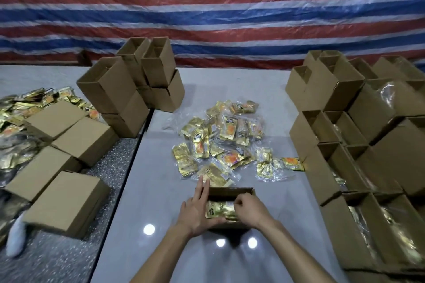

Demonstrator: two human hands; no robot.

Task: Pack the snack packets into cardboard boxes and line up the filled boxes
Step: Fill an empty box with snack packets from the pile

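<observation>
Near the front edge of the grey tabletop point(158, 190), a person's left hand point(195, 210) lies straight-fingered against the left wall of an open cardboard box point(230, 191). The right hand point(250, 210) curls its fingers onto the gold snack packets point(219, 210) inside. Loose packets point(220, 142) heap mid-table, and open boxes point(333, 126) crowd the right edge.

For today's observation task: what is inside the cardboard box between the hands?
Gold snack packets lie inside the box. The left hand touches its side; the right hand, curled at the packets, covers the right part. Whatever lies beneath them is hidden.
</observation>
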